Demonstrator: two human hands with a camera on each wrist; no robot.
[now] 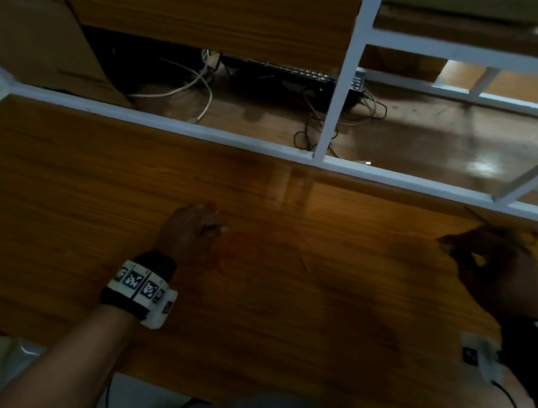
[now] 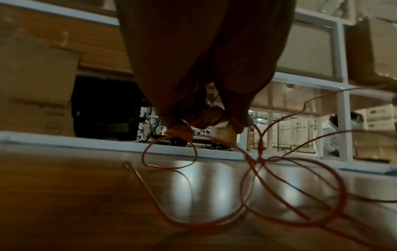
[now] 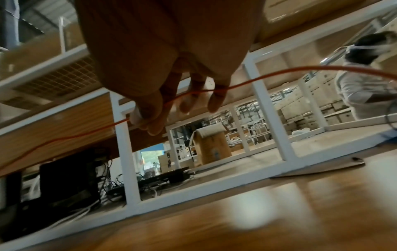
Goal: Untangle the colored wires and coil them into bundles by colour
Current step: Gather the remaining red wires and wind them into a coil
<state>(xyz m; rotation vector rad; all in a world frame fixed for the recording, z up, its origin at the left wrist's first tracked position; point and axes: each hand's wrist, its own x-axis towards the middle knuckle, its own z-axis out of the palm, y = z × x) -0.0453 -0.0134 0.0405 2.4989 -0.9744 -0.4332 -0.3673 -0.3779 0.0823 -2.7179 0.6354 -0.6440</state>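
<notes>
Orange wire lies in loose loops on the wooden table, just right of the left hand, with one strand rising off toward the right. Left wrist view shows this clearly: two or three overlapping loops, a hooked free end on the table left of them, and a small loop hanging from the fingertips. Head view barely shows the wire, only a faint thin line on the wood right of the left hand; the loops blur into the grain.

Left hand has its fingers curled, thumb and fingertips pinching the orange wire just above the table. In the head view it sits near the table's middle, knuckles up, wristband with printed markers behind it.

Right hand is well right of the left hand, raised off the table near its far edge. Right wrist view shows the wire running across the fingers, pinched between thumb and forefinger, other fingers loosely extended; the strand sags to the left and arcs off to the right. Head view shows only a dark hand here, grip unreadable.

White metal frame borders the table's far edge. Beyond it: cardboard box, keyboard and cables on the lower surface. Another person in white stands far behind the frame, seen in the wrist views only.
</notes>
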